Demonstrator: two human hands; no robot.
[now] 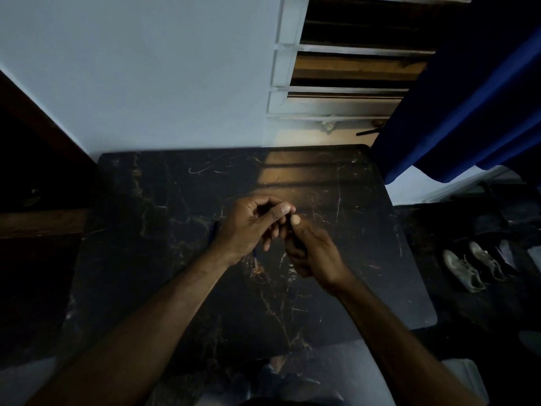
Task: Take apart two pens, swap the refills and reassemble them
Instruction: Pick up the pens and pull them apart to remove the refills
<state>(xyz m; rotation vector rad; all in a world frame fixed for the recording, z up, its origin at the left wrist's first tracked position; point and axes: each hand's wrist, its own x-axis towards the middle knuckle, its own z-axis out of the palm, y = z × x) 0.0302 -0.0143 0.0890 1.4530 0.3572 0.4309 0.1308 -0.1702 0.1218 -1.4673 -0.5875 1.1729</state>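
Observation:
My left hand [251, 224] and my right hand [310, 250] meet over the middle of a dark marble table [175, 200]. Both hands pinch one dark pen [291, 222] between thumbs and fingers; most of it is hidden inside the right fist. A blue pen [213, 231] lies on the table under my left wrist, largely covered, with a thin part [255, 257] showing below the hand. The light is dim and the small parts are hard to make out.
A pale wall and a louvred window [345, 68] stand behind the table. A blue curtain [468, 112] hangs at the right. A pair of shoes [474, 268] lies on the floor to the right. Dark wooden furniture [35, 200] borders the left.

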